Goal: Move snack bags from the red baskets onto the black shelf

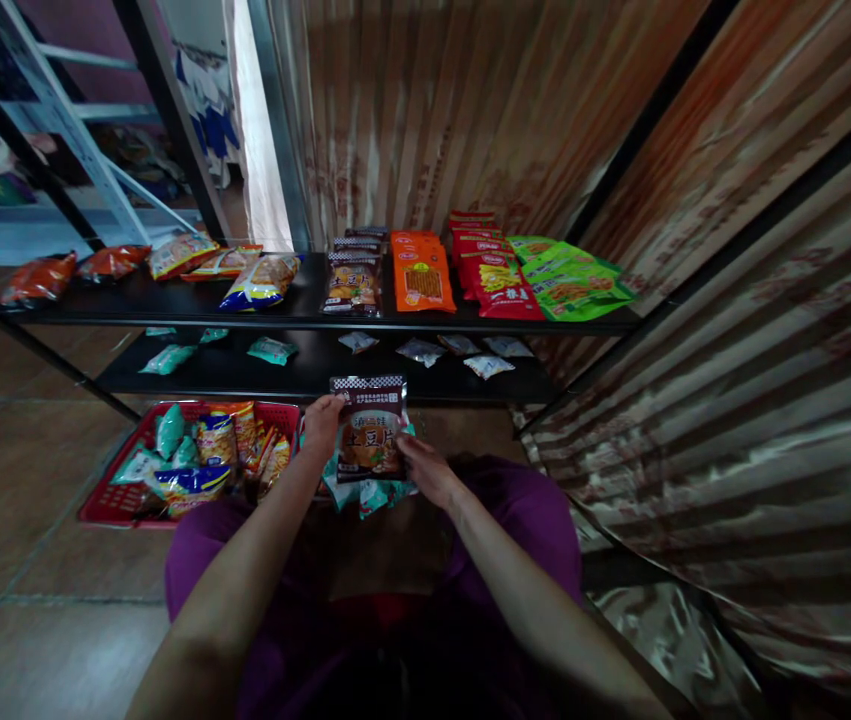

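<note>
A brown snack packet (369, 428) with a checkered top is held upright between both hands, low in front of the shelves. My left hand (322, 424) grips its left edge. My right hand (429, 470) pinches its lower right edge. Under the packet lie several small teal packets (374, 493). A stack of the same brown packets (352, 278) sits on the upper black shelf (170, 300).
The upper shelf also carries orange packets (422, 274), red packets (496, 275), green packets (571, 282) and mixed bags (260, 280) to the left. The lower shelf (305, 370) has small teal and silver packets. A red basket (106, 505) of snacks stands on the floor at left. Foil curtain (732, 400) hangs at right.
</note>
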Action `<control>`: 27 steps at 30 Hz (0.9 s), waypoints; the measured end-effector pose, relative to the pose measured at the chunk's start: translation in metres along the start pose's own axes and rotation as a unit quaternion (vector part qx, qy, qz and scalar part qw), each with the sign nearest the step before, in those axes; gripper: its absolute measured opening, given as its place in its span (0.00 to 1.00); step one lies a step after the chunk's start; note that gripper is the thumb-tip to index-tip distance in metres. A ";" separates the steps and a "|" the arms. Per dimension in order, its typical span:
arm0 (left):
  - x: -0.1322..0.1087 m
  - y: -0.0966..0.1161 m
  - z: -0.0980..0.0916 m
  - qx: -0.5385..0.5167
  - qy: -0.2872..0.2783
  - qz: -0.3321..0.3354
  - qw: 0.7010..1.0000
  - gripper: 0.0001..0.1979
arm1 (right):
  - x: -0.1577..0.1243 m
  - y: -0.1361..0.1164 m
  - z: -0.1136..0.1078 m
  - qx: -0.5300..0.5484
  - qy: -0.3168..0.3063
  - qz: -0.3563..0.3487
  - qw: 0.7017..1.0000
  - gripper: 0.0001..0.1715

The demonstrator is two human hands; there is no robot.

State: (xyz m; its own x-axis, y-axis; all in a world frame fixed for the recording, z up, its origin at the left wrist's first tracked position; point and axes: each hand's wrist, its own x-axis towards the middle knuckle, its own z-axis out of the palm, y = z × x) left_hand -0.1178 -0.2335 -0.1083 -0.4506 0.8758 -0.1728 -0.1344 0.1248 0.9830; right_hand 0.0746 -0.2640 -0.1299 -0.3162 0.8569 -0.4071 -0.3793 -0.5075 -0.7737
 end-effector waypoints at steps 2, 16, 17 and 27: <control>0.001 0.003 0.001 0.007 0.008 0.023 1.000 0.11 | 0.006 -0.012 0.005 -0.016 0.028 -0.040 0.999 0.21; -0.018 0.050 0.008 -0.078 0.000 0.044 0.996 0.17 | 0.036 -0.083 0.052 0.020 0.081 -0.133 0.988 0.16; -0.019 0.055 0.009 -0.107 0.004 0.027 0.994 0.17 | 0.036 -0.085 0.054 0.024 0.083 -0.140 0.986 0.15; -0.012 0.076 0.006 -0.144 -0.028 -0.010 0.989 0.18 | 0.040 -0.111 0.068 0.014 0.064 -0.169 0.983 0.19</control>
State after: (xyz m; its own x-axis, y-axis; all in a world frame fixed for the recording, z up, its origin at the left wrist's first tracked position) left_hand -0.1173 -0.2312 -0.0309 -0.3961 0.9002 -0.1809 -0.3926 0.0121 0.9196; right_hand 0.0452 -0.1799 -0.0272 -0.0565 0.9807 -0.1872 -0.4683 -0.1917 -0.8625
